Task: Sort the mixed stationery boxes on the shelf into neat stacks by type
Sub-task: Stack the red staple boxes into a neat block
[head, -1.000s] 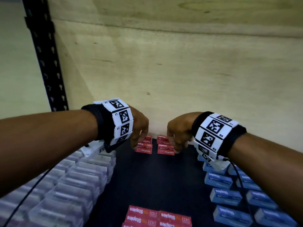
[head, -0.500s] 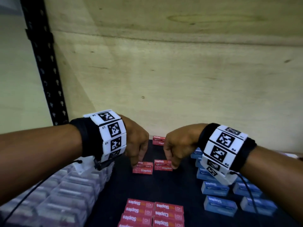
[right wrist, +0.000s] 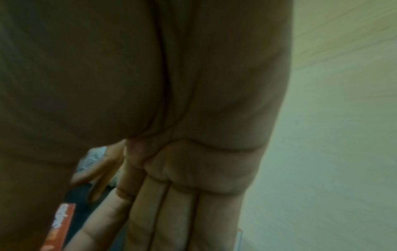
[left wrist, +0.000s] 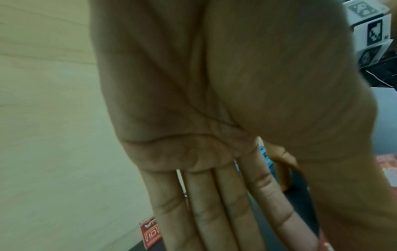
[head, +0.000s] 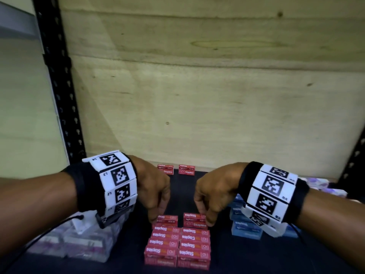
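Reaching down side by side, the left hand (head: 153,191) grips one red staples box (head: 166,219) and the right hand (head: 214,191) grips another red box (head: 194,220), both set at the far end of the red stack (head: 177,247) on the dark shelf (head: 227,260), between clear boxes (head: 79,244) and blue boxes (head: 245,228)

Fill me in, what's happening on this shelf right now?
A person is sorting stationery boxes by type. The left hand and right hand each hold a red Staples box, the left box and the right box, at the far end of the red two-column block in the middle. Two more red boxes sit at the back by the wooden wall. Clear boxes are grouped on the left, blue boxes on the right.
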`<state>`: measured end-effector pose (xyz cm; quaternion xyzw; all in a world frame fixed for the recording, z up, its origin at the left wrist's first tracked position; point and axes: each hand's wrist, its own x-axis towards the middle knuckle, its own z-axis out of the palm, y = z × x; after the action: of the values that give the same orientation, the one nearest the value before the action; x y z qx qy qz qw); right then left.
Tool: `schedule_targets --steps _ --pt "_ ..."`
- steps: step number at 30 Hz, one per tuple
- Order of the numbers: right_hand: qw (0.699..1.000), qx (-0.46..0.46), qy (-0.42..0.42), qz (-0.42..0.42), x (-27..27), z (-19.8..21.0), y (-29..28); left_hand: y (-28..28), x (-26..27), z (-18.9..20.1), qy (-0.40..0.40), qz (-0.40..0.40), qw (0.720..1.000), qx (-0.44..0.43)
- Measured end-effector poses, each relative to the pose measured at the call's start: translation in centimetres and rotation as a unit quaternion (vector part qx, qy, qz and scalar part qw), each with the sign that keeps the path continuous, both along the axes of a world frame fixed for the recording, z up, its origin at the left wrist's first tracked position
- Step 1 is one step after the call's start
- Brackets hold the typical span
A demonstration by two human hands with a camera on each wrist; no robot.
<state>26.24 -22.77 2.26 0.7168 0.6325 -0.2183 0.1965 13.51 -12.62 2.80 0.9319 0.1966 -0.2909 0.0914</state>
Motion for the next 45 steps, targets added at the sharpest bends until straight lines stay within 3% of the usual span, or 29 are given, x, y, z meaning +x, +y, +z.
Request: schedule_targets --steps 5,12,37,42,45 --pt "1.000 -0.017 0.004 0.008 -0.4 0.3 -0.7 -0.1 -0.6 -0.2 0.015 -0.004 1.000 -0.002" --pt "0.999 -0.041 0.009 0.024 -0.6 0.4 -1.0 0.4 -1.0 -0.1 0.052 -0.018 0.996 -0.069" --pt "0.998 -0.043 0.028 0.035 -0.2 0.4 -0.9 0.1 -0.3 -0.6 0.052 -0.049 0.997 -0.017" --pt "0.998 -0.048 0.033 0.009 0.9 0.6 0.6 1.6 0.3 -0.6 0.057 0.004 0.996 -0.062" --pt "0.999 -0.010 0.031 -0.018 2.2 1.0 2.4 2.8 1.2 -0.2 0.014 0.032 0.998 -0.052"
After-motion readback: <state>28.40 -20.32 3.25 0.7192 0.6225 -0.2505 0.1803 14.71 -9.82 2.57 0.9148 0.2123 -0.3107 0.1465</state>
